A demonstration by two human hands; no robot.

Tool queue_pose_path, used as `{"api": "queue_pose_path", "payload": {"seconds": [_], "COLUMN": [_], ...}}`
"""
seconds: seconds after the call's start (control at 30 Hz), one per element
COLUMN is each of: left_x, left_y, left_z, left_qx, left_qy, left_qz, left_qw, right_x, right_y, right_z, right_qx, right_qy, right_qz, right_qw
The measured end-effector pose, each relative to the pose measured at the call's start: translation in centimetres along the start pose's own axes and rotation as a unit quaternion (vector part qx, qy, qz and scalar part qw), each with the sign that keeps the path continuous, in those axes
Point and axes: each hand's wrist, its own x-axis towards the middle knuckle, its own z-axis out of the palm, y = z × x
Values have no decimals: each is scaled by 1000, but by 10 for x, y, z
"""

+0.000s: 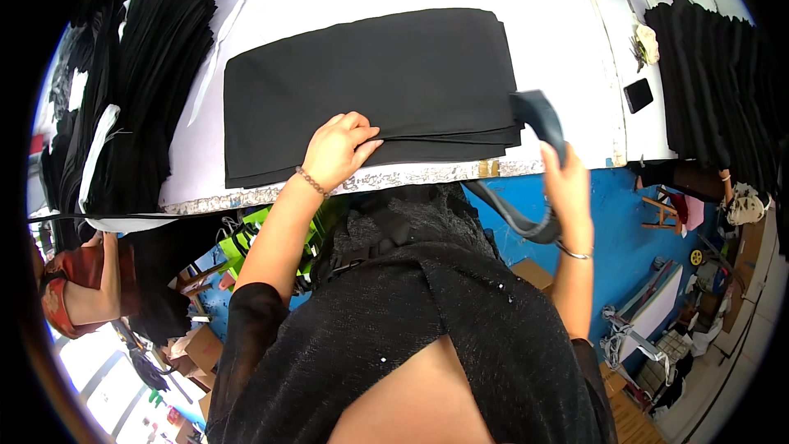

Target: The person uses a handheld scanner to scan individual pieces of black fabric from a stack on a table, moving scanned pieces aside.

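Observation:
A folded stack of black fabric [370, 74] lies flat before me on the white tabletop, its layered edges towards my body. My left hand [339, 148], with a beaded bracelet at the wrist, presses on the near side of the stack; thumb and fingers pinch a fold there. Off the right end of the stack, my right hand [564, 179] grips a dark grey-blue strip [542, 114], seemingly cloth. One end of the strip arches over to the fabric's right edge. Its other part loops down beneath the hand, past the table edge.
Piles of black fabric stand on the left [154, 74] and right [715, 86]. A black phone-like object [638, 95] lies on the table at right, below a small cream item [647, 44]. At left is another person [92, 283]. Cardboard boxes [200, 348] stand on the floor.

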Motion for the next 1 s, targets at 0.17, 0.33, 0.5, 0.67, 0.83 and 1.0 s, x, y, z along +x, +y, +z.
{"api": "queue_pose_path", "payload": {"seconds": [0.17,0.33,0.5,0.67,0.83,1.0], "left_x": [12,39,54,56,45,65], "left_y": [-10,-20,-20,-15,-31,-28], "left_z": [-1,-11,-4,-8,-4,-19], "left_qx": [-4,-67,-72,-79,-129,-248], "left_qy": [-25,-111,-140,-154,-128,-223], "left_qz": [-5,-68,-170,-191,-199,-211], "left_qw": [1000,989,973,966,963,919], "right_x": [-45,-36,12,-50,-23,9], "right_y": [-26,-63,10,-65,-56,41], "right_z": [-13,62,18,40,48,-33], "right_qx": [-36,-135,18,-102,-114,124], "right_qy": [-102,-176,106,-62,-110,145], "right_qz": [-80,-140,-13,-155,-95,109], "right_qw": [991,965,994,981,983,976]}}
